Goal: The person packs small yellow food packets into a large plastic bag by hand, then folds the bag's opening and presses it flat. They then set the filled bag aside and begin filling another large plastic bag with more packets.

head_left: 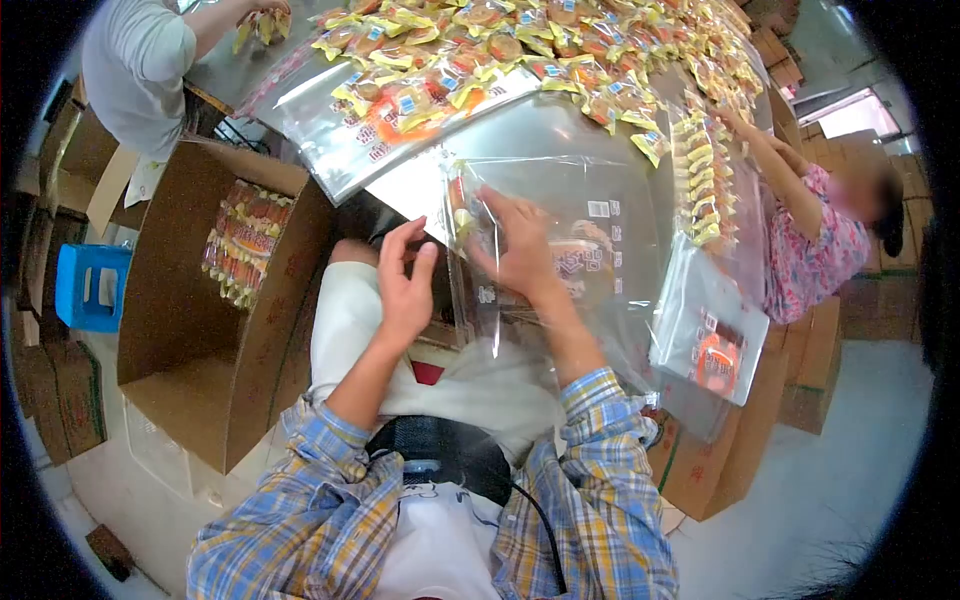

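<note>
My right hand [520,245] reaches into a large clear plastic bag [590,240] with printed lettering. Its fingers are stretched out beside a short row of yellow-ended wrapped snacks [460,205] at the bag's left side; whether they touch the snacks is hard to tell. Left of the bag, my left hand [405,290] hovers with fingers apart and nothing in it. Both hands are above my lap at the near edge of the metal table [560,125].
Loose wrapped snacks [500,45] heap across the table's far side. A flat bag stack [330,150] lies left, another [700,330] right, below a snack row [703,170]. A carton [270,370] holds a filled pack [250,240]. Co-workers [140,70] [820,220] flank the table.
</note>
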`<state>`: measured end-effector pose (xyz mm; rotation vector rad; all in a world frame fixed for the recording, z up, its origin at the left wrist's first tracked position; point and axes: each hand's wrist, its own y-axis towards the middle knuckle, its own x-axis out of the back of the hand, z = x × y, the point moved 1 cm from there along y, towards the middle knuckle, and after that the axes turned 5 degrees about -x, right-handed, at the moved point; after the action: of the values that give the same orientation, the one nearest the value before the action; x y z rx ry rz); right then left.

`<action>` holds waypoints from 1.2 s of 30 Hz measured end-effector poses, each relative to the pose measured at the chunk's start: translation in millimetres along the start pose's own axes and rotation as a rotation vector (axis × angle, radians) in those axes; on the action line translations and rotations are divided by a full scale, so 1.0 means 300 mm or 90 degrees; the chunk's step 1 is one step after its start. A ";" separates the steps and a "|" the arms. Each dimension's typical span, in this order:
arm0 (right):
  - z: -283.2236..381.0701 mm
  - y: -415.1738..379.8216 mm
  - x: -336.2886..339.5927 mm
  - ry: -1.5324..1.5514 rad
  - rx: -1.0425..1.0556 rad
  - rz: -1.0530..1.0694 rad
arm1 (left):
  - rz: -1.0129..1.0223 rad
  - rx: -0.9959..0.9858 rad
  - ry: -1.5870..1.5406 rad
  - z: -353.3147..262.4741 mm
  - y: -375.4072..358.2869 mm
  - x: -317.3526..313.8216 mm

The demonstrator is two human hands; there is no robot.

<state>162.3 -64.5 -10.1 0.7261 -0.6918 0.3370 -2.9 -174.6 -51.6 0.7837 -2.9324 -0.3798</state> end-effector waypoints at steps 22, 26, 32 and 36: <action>-0.108 0.083 0.023 -0.237 -0.241 -0.156 | 0.165 -0.097 0.624 0.182 0.007 0.306; -0.137 0.112 0.019 -0.395 -0.340 -0.049 | 0.122 -0.130 0.626 0.199 0.006 0.311; -0.148 0.117 0.043 -0.514 -0.176 -0.058 | 0.110 -0.138 0.636 0.180 0.013 0.318; -0.046 0.096 0.066 -0.368 -0.154 -0.144 | 0.109 -0.141 0.360 0.180 0.021 0.292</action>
<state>168.6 -33.4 9.9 0.6638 -1.1606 -0.1759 -89.3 -201.6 -100.8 0.5004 -2.3565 -0.3830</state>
